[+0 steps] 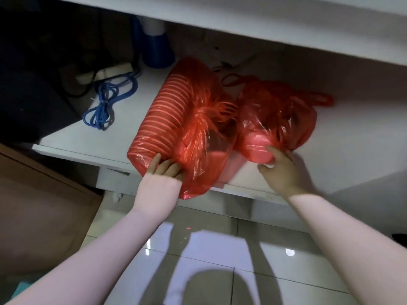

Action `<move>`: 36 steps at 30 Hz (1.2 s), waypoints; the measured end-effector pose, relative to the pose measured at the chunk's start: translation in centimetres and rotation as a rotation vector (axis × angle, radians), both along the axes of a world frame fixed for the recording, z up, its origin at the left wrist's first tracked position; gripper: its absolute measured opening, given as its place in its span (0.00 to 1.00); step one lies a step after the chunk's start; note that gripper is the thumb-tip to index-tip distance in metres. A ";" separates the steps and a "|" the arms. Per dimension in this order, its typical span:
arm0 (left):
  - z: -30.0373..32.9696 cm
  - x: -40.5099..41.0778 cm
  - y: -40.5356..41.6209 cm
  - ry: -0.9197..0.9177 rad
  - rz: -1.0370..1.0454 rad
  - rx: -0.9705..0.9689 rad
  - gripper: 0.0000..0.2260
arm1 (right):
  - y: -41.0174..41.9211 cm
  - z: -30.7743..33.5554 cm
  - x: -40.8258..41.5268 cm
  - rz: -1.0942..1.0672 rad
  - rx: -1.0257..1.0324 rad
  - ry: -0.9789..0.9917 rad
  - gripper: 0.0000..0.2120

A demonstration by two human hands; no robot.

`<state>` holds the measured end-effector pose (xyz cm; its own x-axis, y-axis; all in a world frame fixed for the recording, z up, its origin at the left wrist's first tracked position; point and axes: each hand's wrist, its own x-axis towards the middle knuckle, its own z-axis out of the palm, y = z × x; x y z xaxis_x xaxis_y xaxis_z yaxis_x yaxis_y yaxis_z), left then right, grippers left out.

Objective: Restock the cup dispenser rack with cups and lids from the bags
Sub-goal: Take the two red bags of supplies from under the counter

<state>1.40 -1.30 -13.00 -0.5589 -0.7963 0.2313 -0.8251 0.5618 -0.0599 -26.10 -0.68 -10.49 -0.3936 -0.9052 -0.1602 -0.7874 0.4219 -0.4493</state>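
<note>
- Nearest to me, the person's two bare forearms are reaching out over the glossy floor tiles [198, 249] toward a low white shelf [88, 137] tucked under the surface [242, 16].
- The left hand [164, 172] is lying against the near end of the left red bag [176, 119], fingers only loosely curved on the plastic; I judge it to be resting on or steadying the bag, not gripping it.
- That bag is holding a long ribbed stack of cups lying on its side, with its near end hanging past the shelf's front edge.
- The right hand [284, 170] is closing on the near end of the right red bag [277, 119], fingers curled over a round stack inside, probably the lids; the hand is blurred, so I cannot tell how firm the hold is.
- The two bags are lying side by side and touching, near the shelf's front.
- This looks like the very first step: fetching the supplies, with nothing yet restocked and no dispenser rack in sight.
- The next move is calling for a secure hold on each bag, then drawing both out and up without snagging the thin plastic on the shelf edge.
- A coiled blue cable [105, 106] is lying well to the left, and a blue cone [157, 50] is standing at the far side.
</note>
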 end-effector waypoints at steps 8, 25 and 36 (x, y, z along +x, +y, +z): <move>-1.3 1.3 -0.9 0.006 0.037 0.079 0.21 | -3.4 -2.1 -1.0 0.012 0.012 0.071 0.29; 2.6 -1.5 -0.3 0.403 0.267 0.211 0.22 | 4.0 -0.3 3.6 0.024 -0.413 0.075 0.17; 2.5 -9.0 -8.1 0.131 0.286 0.553 0.28 | 1.1 -0.9 -2.7 -0.075 0.029 0.038 0.33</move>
<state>-7.56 -9.36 -10.54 -0.3016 -0.9312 -0.2047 -0.9279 0.2373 0.2877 -28.75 0.44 -11.41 -0.4665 -0.8681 -0.1696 -0.7695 0.4928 -0.4062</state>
